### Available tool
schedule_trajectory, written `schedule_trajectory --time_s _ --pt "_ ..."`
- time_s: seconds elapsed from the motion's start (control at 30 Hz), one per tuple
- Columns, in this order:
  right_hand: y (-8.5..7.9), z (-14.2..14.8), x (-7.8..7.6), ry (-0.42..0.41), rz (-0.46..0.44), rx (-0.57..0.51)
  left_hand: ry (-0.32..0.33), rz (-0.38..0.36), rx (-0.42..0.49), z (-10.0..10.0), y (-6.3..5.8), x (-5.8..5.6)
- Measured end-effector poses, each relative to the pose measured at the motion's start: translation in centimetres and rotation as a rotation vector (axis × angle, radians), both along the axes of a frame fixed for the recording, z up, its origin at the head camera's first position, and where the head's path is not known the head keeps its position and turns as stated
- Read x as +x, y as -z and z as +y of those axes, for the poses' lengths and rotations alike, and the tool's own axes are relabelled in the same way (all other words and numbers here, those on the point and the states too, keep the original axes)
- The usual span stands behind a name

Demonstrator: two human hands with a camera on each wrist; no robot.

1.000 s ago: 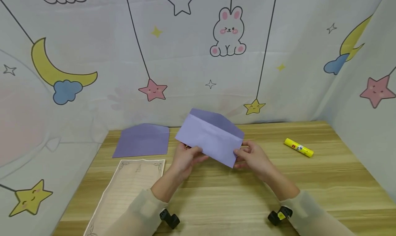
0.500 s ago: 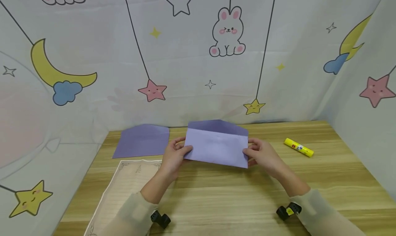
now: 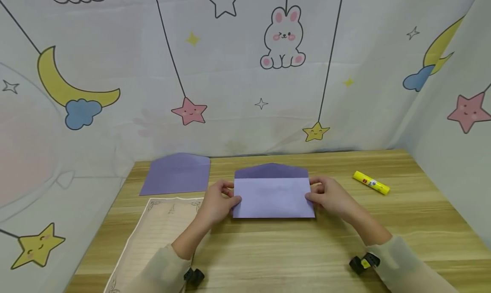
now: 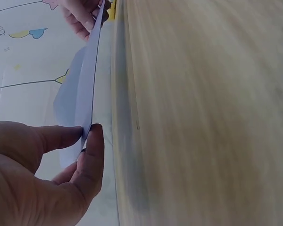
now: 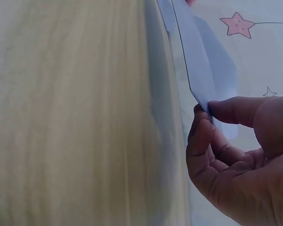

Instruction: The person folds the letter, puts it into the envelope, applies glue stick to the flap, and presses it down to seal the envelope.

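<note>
A light purple envelope (image 3: 273,198) is stretched level between both hands over the middle of the table, its darker pointed flap (image 3: 271,171) lifted at the far side. At its left edge my left hand (image 3: 216,202) pinches it, thumb on the near face and fingers behind. My right hand (image 3: 333,198) pinches the right edge in the same manner. Both wrist views show the envelope (image 4: 88,80) nearly edge-on, with a gap between it and the tabletop. The left wrist view has the thumb and fingertips of the left hand (image 4: 52,174) meeting on its corner; the right hand (image 5: 245,150) mirrors this.
A second purple envelope (image 3: 176,175) lies at the back left of the wooden table (image 3: 276,259). In front of it is a bordered, lined letter sheet (image 3: 153,237), partly under the left arm. A yellow glue stick (image 3: 371,182) lies at the back right. A patterned cloth (image 3: 238,71) hangs behind.
The envelope has turned from a slant to level and come down nearer to me. My left hand has shifted from its lower edge to its left edge; both hands have moved apart.
</note>
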State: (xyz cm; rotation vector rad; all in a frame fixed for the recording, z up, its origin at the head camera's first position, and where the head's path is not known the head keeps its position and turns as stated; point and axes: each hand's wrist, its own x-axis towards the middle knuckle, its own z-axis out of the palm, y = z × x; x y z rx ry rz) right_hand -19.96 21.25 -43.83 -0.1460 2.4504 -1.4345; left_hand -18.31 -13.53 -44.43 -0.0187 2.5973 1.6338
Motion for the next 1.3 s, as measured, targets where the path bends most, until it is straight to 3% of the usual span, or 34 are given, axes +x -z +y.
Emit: schedule_trajectory --time_s 0.3,0.57,1.07,1.3 --pt "0.71 0.26 0.28 0.026 0.019 0.098 0.144 -0.030 -0.215 0.28 0.11 0.44" --pt "0.60 -0.20 0.45 0.005 0.024 0.210 0.196 0.022 -0.372 0.38 0.08 0.34" --pt "0.39 -0.60 0.25 -0.017 0.041 0.303 0.243 0.066 -0.450 0.77 0.44 0.09" --pt "0.19 -0.25 0.43 -0.025 0.069 0.330 0.224 0.052 -0.412 0.52 0.45 0.27"
